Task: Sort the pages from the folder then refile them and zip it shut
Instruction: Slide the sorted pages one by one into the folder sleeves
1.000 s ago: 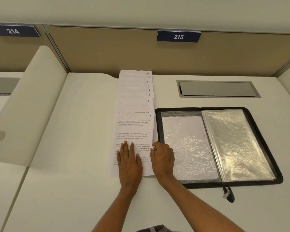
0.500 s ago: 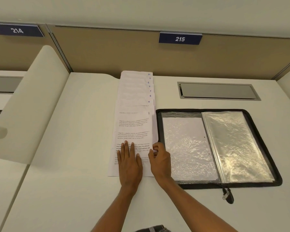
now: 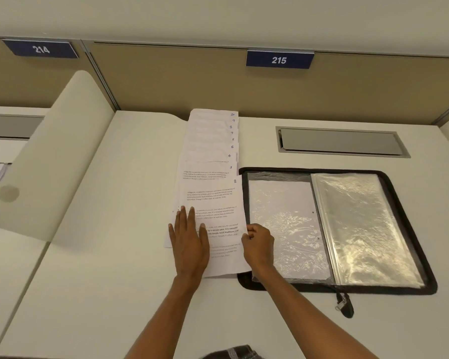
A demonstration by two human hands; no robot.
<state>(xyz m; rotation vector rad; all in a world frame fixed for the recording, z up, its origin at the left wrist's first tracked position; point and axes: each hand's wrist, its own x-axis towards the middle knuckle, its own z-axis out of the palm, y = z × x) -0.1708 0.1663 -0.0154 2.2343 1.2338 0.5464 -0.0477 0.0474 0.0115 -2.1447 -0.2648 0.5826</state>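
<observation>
One head-worn camera, sitting above the near edge of the pale cream desk top and tilted forward and down. Pretty close in: left hand and right hand enter from the bottom edge, the fanned row of white printed pages sits dead centre, the open black zip folder just right of it. Wide lens, so even the tan partition wall with its blue 215 plate fits in across the top.

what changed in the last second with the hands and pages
The right hand went from lying flat to pinching the right edge of the front page, which has skewed slightly toward the folder. The left hand stays flat on the fanned stack; the folder stays open.
</observation>
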